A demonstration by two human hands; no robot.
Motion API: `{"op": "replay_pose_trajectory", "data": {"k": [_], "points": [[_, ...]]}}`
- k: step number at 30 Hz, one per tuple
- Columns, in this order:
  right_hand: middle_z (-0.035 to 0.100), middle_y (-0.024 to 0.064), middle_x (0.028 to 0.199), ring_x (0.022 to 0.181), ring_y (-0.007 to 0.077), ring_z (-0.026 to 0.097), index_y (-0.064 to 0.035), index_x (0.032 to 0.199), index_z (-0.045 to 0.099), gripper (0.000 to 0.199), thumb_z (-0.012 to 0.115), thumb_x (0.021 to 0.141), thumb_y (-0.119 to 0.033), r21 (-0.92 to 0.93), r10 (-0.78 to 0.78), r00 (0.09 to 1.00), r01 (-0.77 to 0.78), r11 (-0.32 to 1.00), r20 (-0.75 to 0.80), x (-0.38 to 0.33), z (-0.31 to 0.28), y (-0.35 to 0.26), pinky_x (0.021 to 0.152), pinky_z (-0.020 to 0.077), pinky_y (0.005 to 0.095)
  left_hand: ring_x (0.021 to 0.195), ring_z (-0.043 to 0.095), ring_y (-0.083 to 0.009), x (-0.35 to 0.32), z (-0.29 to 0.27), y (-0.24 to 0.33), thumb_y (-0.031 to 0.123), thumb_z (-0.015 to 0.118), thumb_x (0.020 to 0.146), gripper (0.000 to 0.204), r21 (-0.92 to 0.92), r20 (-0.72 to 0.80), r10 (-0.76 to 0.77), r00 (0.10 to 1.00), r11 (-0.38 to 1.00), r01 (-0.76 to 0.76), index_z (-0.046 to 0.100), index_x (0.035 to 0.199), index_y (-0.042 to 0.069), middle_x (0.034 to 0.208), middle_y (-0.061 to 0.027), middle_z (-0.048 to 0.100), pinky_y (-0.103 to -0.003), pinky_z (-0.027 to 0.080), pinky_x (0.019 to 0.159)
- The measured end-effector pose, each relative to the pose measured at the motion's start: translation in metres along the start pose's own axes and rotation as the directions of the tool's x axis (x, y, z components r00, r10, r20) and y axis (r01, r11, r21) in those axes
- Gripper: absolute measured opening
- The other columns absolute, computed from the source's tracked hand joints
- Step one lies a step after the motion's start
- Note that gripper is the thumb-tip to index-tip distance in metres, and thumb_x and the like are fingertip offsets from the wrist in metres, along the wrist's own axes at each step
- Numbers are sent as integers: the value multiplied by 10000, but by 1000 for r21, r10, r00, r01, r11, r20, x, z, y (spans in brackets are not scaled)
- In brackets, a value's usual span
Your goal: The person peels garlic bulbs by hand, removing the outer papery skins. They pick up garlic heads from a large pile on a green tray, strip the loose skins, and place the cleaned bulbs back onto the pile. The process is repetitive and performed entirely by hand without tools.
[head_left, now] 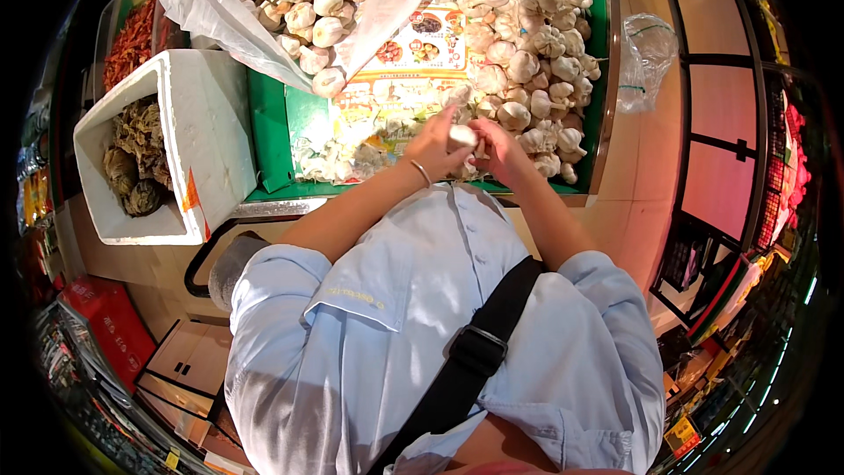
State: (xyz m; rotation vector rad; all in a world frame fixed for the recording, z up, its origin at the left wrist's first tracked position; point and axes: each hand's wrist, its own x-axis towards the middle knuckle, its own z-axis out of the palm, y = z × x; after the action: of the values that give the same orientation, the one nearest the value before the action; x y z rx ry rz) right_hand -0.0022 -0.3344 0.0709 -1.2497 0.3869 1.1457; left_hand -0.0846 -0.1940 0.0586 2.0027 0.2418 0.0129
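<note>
White garlic bulb sits between your two hands at the centre of the frame, just above your chest; your left hand curls its fingers round the bulb's left side, a thin bracelet on its wrist; your right hand closes on the bulb from the right, fingers bent tight against it; both hands hover over the lower edge of the green bin; loose garlic is heaped in the bin's upper right; more fills a clear bag at upper left; papery skins lie just left of your hands; a white foam box of dried goods stands at left; an empty bag sits at right.
</note>
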Motion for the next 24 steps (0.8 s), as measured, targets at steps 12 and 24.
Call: {"op": "replay_pose_trajectory", "data": {"k": [12, 24], "points": [[566, 51, 885, 771, 194, 563, -91, 895, 534, 202, 489, 730, -199, 436, -92, 952, -46, 899, 292, -11, -21, -2, 575, 487, 340, 912, 480, -294, 16, 29, -37, 135, 572, 669, 353, 448, 223, 124, 967, 868, -215, 500, 1014, 148, 1015, -117, 488, -375, 405, 766], [577, 26, 848, 740, 180, 552, -117, 944, 528, 214, 506, 755, -215, 442, -24, 999, 12, 897, 22, -7, -25, -5, 577, 463, 325, 897, 542, -269, 22, 16, -44, 125, 581, 704, 505, -236, 298, -329, 896, 884, 404, 376, 1164, 104, 1004, -106, 534, -345, 452, 752]]}}
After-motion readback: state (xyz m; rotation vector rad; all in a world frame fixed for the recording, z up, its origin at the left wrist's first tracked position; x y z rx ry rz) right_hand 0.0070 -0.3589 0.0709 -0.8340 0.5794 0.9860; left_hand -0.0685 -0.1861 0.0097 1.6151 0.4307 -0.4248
